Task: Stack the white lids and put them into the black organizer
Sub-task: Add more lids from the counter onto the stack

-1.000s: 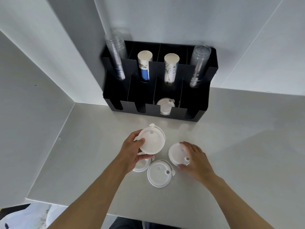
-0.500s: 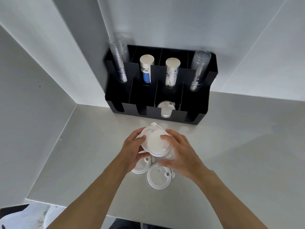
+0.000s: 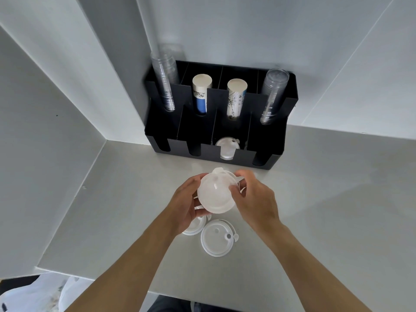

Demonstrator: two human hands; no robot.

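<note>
Both hands hold a small stack of white lids [image 3: 215, 195] above the counter, in front of the black organizer [image 3: 273, 158]. My left hand [image 3: 185, 203] cups the stack from the left and below. My right hand [image 3: 252, 199] grips its right edge. One white lid [image 3: 217, 238] lies flat on the counter below the hands. Another lid [image 3: 193, 227] lies to its left, partly hidden under my left hand. A white lid [image 3: 226, 148] sits in the organizer's third front slot.
The organizer stands against the back wall and holds two stacks of clear cups [image 3: 165, 84] [image 3: 272, 95] and two stacks of paper cups [image 3: 200, 93] [image 3: 235, 97]. White walls close in the left side. The counter's front edge [image 3: 112, 282] runs near my arms.
My right hand picked a lid off the counter and brought it onto the lid in my left hand. Both hands now hold the stack, slightly raised toward the organizer.
</note>
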